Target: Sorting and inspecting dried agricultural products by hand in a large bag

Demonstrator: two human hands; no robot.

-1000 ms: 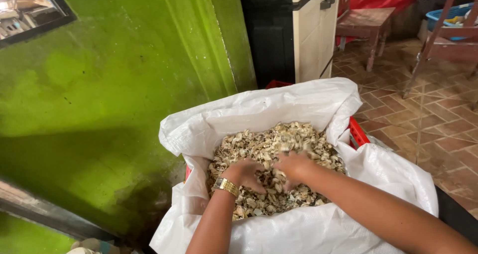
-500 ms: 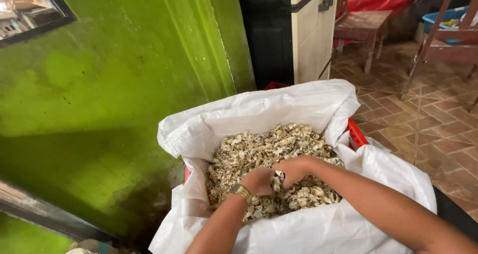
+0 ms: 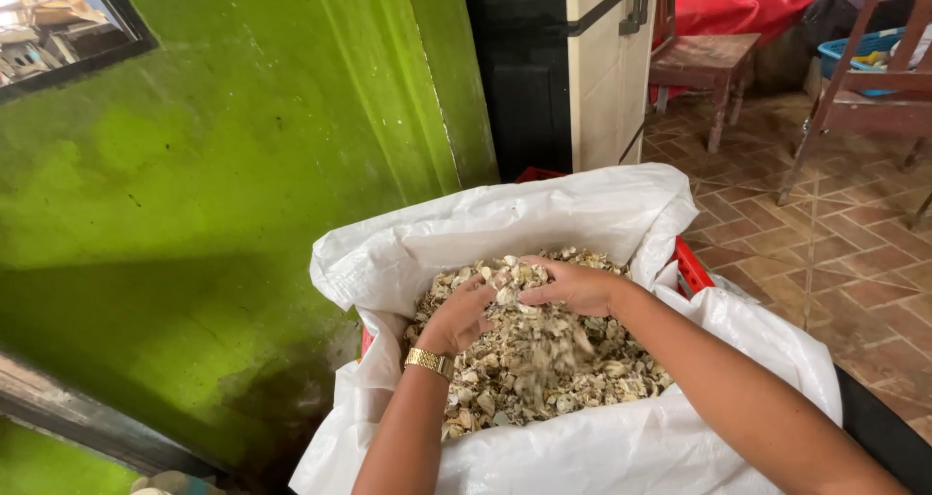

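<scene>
Over the white sack (image 3: 582, 446), near centre of view, both hands are raised together above the heap of dried pale chips (image 3: 544, 359). Left hand (image 3: 456, 315) cupped, palm turned up and to the right, grip loosely curled around a scoop of chips, gold watch (image 3: 428, 361) on the wrist. Right hand (image 3: 573, 283) just beside it, fingers touching the left hand's fingers, palm down over the same scoop, grip half-closed on chips. Some chips fall from between the hands, blurred, onto the heap below. Heap fills the open sack mouth; sack sits in a red crate (image 3: 691, 264), crate rim showing at the far right and far edge. Green wall (image 3: 214, 184) to the left, touching the sack's left fold. Dark doorway (image 3: 515, 68) far behind the sack. Wooden stool (image 3: 704, 63) far right on the brick-tile floor (image 3: 835, 233), well apart from the sack. Blue tub (image 3: 859, 44) farther right, partly behind a wooden frame.
</scene>
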